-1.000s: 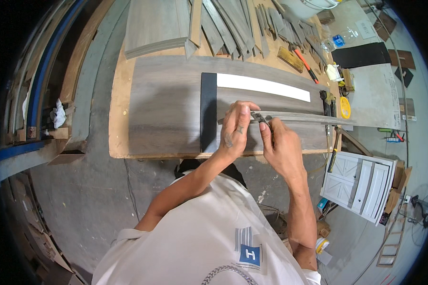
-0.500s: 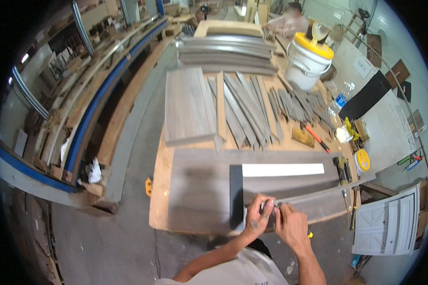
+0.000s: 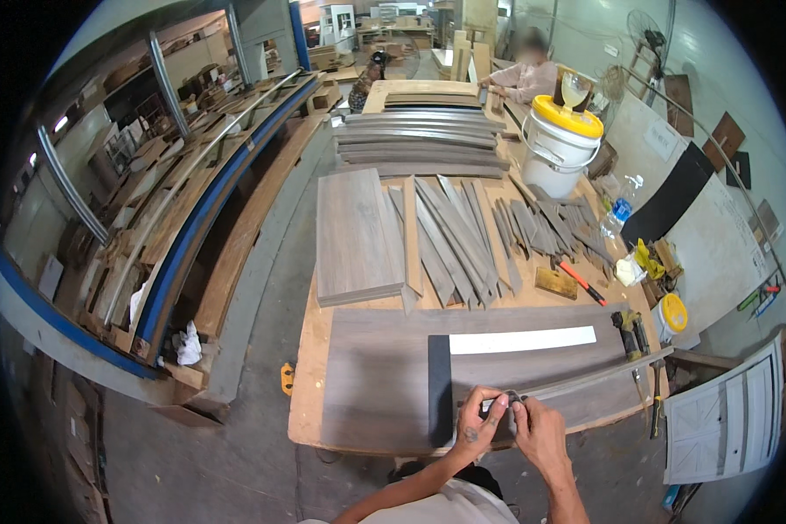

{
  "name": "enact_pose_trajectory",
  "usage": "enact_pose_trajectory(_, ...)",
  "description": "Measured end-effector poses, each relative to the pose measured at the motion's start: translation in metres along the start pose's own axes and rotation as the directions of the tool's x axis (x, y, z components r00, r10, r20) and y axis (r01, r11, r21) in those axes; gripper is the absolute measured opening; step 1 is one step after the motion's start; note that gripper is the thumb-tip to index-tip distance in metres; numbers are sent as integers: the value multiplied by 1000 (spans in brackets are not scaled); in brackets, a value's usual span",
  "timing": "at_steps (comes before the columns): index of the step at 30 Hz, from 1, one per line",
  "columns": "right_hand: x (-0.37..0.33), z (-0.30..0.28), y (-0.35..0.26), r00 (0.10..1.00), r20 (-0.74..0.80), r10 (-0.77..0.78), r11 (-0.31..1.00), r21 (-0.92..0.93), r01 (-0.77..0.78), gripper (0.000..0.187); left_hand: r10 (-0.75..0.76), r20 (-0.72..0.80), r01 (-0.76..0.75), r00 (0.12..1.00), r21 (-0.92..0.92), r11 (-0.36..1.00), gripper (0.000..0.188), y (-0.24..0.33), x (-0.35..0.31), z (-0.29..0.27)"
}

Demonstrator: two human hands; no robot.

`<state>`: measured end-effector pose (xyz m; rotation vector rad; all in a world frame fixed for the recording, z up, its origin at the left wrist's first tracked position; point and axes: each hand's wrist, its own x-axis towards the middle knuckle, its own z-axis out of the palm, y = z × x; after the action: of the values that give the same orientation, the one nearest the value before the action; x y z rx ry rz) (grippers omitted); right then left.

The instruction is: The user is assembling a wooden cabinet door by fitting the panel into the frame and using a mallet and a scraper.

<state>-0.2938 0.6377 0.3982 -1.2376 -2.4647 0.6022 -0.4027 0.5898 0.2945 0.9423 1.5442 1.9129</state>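
My left hand (image 3: pixel 478 423) and my right hand (image 3: pixel 540 430) meet over the near edge of the table, fingers closed at the near end of a long grey wood-grain strip (image 3: pixel 604 372). The strip slants away to the right across the panel. Something small and dark shows between the fingertips, too small to make out. Beneath lies a wide grey-brown wood-grain panel (image 3: pixel 371 375). On it, a black strip (image 3: pixel 440 384) runs front to back beside my left hand, and a white strip (image 3: pixel 524 340) lies crosswise beyond my hands.
Stacked boards (image 3: pixel 354 240) and many loose grey strips (image 3: pixel 463 236) cover the table's middle. An orange-handled tool (image 3: pixel 582 284), a power tool (image 3: pixel 624 334) and a white bucket (image 3: pixel 557 148) with a yellow lid line the right side. Another person (image 3: pixel 526 74) is at the far end.
The view has tilted up, so the table sits lower in the picture. My hands stay together at the strip's near end, and the strip's far end has swung slightly nearer.
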Motion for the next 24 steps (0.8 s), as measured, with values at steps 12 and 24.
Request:
enact_pose_trajectory(12, -27, 29, -16, 998, -53, 37, 999, -37, -39, 15, -69, 75, 76, 995, -97, 992, 45, -12, -6, -4)
enact_pose_trajectory(24, -22, 53, -44, 970, -72, 234, 963, -123, -241, 41, -233, 415, 376, 880, -308, 874, 62, 9, 6, -37)
